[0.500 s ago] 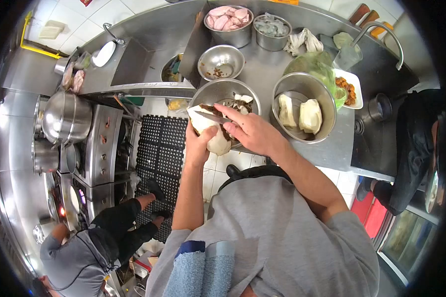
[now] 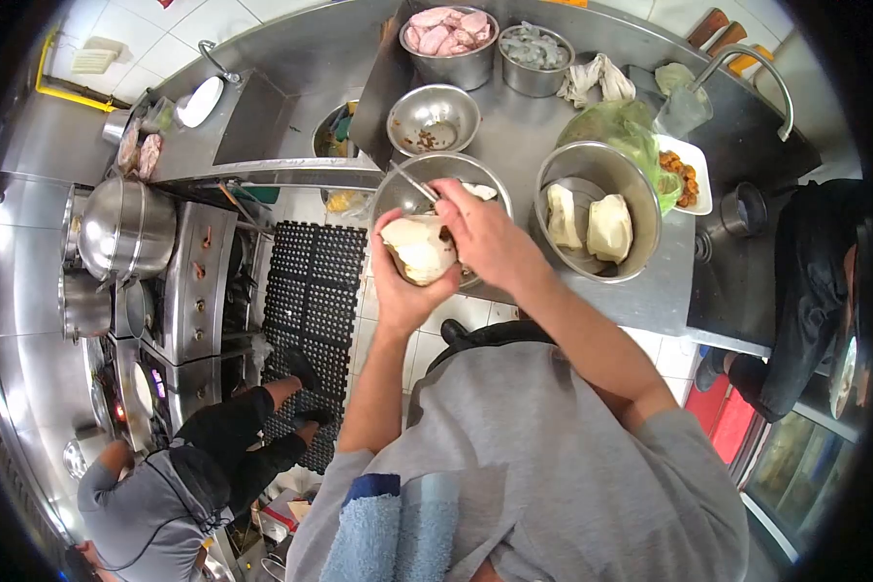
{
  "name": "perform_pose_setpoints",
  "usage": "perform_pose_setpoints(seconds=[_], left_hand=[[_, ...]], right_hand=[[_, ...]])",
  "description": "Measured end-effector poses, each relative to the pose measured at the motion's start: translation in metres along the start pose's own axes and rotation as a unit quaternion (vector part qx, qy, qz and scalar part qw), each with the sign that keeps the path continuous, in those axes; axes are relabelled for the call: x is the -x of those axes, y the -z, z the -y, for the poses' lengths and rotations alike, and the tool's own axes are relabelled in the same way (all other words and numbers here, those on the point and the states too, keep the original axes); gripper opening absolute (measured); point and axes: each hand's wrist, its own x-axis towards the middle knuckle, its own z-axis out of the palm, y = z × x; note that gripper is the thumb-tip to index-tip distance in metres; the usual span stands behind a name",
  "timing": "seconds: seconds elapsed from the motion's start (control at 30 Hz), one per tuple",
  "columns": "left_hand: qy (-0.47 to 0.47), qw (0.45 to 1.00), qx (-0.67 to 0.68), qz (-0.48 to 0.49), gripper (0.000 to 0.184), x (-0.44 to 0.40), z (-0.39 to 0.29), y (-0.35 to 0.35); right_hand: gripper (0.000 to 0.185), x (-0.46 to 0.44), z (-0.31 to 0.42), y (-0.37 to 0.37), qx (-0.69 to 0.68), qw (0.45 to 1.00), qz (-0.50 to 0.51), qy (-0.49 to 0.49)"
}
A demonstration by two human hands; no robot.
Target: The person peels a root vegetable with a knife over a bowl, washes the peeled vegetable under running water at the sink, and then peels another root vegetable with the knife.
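Observation:
A pale, partly peeled root (image 2: 419, 249) rests in my left hand (image 2: 403, 296), whose fingers wrap round its left and lower sides. My right hand (image 2: 485, 238) grips a knife (image 2: 414, 181), its blade pointing up and left above a steel bowl (image 2: 475, 167). The fingers of my right hand are at the root's upper right, by a small dark patch. White and dark pieces in the bowl are partly hidden by my hands. To the right, a deep steel pot (image 2: 647, 228) holds two pale peeled pieces (image 2: 609, 229).
Behind stand a smaller bowl (image 2: 435, 118), a pot of pink meat (image 2: 451, 34) and a pot of greyish pieces (image 2: 536, 47). A green bag (image 2: 611, 131) and white tray (image 2: 698, 173) lie right. One person (image 2: 165, 504) is at the stove; another's dark-clothed leg (image 2: 805, 291) shows right.
The root has turned in my left hand and shows a rounder, paler side. My right hand has risen slightly, and the knife has swung off the root to point up and left.

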Motion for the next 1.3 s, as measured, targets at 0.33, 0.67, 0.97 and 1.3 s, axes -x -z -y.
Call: perform_pose_setpoints(seconds=[0.33,0.67,0.97,1.3], left_hand=[[0.001,0.994,0.106,-0.037,0.092,-0.011,0.018,0.019],[0.254,0.830,0.477,-0.138,0.042,-0.032,0.014,0.009],[0.200,0.855,0.448,-0.167,0.039,-0.028,0.011,0.001],[0.151,0.874,0.412,-0.208,0.041,-0.010,0.022,-0.020]], right_hand=[[0.055,0.004,-0.030,0.008,-0.161,0.967,0.052,-0.191],[0.049,0.033,-0.015,0.013,0.024,0.994,0.076,0.081],[0.048,0.042,-0.015,0.013,0.064,0.992,0.091,0.058],[0.034,0.005,-0.058,-0.015,0.007,0.996,-0.053,0.076]])
